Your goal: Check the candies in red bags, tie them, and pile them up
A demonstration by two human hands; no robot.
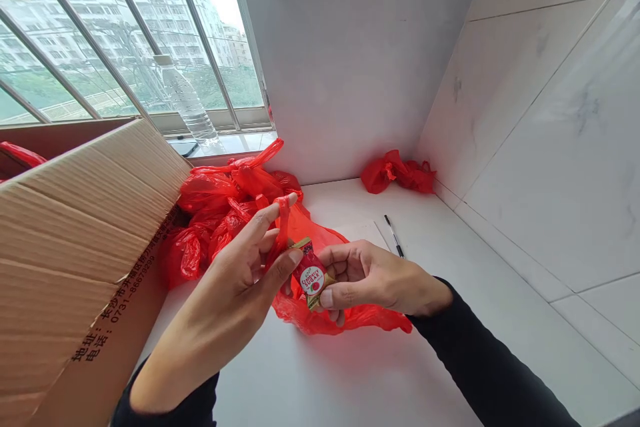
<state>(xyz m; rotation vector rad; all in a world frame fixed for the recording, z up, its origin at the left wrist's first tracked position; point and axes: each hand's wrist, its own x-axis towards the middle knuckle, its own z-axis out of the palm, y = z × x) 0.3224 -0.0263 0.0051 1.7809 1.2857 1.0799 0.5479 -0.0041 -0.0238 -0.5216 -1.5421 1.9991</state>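
Pinched at both ends: left hand [235, 287] up top, right hand [377, 280] below, the candy [313, 275] held above the red bag [325, 323]. Looks light, wrapper probably slick; those gold ends should grip best.

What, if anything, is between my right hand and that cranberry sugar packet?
Nothing visible: your right hand touches the cranberry sugar packet near its lower end. Your left hand holds its upper end, with a red bag handle looped over a finger, off to the side.
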